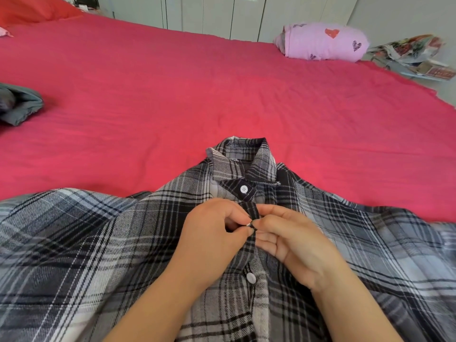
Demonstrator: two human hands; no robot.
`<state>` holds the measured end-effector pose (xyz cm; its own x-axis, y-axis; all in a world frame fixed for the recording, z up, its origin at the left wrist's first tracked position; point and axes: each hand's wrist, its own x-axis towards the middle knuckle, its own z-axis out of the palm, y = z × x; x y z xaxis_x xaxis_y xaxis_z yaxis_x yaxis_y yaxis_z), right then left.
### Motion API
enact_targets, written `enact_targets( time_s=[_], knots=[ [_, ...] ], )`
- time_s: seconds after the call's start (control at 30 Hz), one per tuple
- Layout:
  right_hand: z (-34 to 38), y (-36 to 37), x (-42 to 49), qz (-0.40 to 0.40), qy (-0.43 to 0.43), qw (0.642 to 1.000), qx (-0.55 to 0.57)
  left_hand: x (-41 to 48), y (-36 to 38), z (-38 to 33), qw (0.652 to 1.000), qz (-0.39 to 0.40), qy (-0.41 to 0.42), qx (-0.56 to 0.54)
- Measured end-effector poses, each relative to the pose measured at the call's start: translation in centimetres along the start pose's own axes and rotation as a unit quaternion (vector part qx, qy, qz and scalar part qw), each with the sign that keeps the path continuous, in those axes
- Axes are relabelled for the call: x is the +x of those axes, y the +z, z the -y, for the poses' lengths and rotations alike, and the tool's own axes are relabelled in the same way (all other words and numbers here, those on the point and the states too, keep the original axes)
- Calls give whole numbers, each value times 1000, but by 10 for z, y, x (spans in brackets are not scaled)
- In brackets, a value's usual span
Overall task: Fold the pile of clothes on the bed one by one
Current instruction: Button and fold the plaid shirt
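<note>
– While both hands worked at the shirt, where did it lie?
– The plaid shirt (98, 243) lay spread front-up on the near part of the bed, its collar pointing away from the person. Nearest, 1 white lower button (251, 277) sat on the front strip between the 2 forearms. I couldn't tell whether it was done up.
– And the grip?
– The left hand (212, 233) pinched a small middle button (249, 224) between thumb and forefinger, with the other fingers curled. The right hand (291, 243) pinched the edge of the dark front strip just beside it, thumb on top. The fingertips of the 2 hands almost met.
– Just past the hands?
– The top button (244, 189) was fastened under the collar (243, 156), which lay folded down.
– Farther out?
– The red sheet (222, 95) covered the bed. A grey garment (19, 104) lay crumpled at the left edge, well apart from the shirt. A lilac pillow (323, 41) printed with hearts rested at the far right corner, and patterned bags (414, 53) were heaped beyond it, off the bed. A red pillow (32, 8) lay at the far left. White cupboard doors (209, 13) stood behind.
</note>
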<state>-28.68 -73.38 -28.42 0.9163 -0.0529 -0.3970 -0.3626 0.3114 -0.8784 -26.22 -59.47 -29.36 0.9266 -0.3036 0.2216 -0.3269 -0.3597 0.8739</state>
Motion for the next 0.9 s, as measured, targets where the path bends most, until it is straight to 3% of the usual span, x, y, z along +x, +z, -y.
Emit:
enact_targets(
  time_s=[0.9],
  knots=[
    [-2, -3, 2, 26, 11, 1000, -1, 0, -1, 2, 998, 9, 48, 42]
  ],
)
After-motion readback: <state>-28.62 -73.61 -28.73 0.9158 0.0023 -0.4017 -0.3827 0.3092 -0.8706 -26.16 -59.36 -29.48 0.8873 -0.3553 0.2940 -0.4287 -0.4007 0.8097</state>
